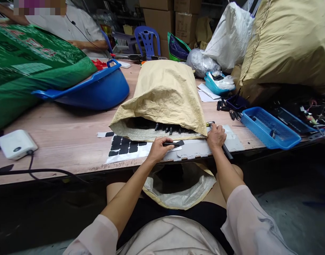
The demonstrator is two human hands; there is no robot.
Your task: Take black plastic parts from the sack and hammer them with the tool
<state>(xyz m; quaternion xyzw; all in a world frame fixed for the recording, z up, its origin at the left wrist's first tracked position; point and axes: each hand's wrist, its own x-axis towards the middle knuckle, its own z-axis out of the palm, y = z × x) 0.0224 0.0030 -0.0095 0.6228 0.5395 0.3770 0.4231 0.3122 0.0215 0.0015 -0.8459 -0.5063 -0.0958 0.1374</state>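
Note:
My left hand (159, 149) pinches a slim black pen-shaped piece (172, 143) at the table's front edge. Right beside it lies a white sheet (117, 157) with rows of black rounded stickers (124, 141). My right hand (216, 136) is closed at the front right corner of a tan woven sack (164, 85). A yellow-and-dark piece (210, 123) shows past its fingers, and a black rod (227, 152) lies below the wrist; whether they are one thing, I cannot tell. Several black pieces (170, 130) poke from the sack's open mouth. Across my lap sits another open sack (178, 203).
A blue basin (90, 90) and a green sack (32, 67) stand left, near a white box with a cable (17, 144). On the right are a blue basket (268, 131) and a large tan sack (286, 46). Another person (80, 32) sits across the table.

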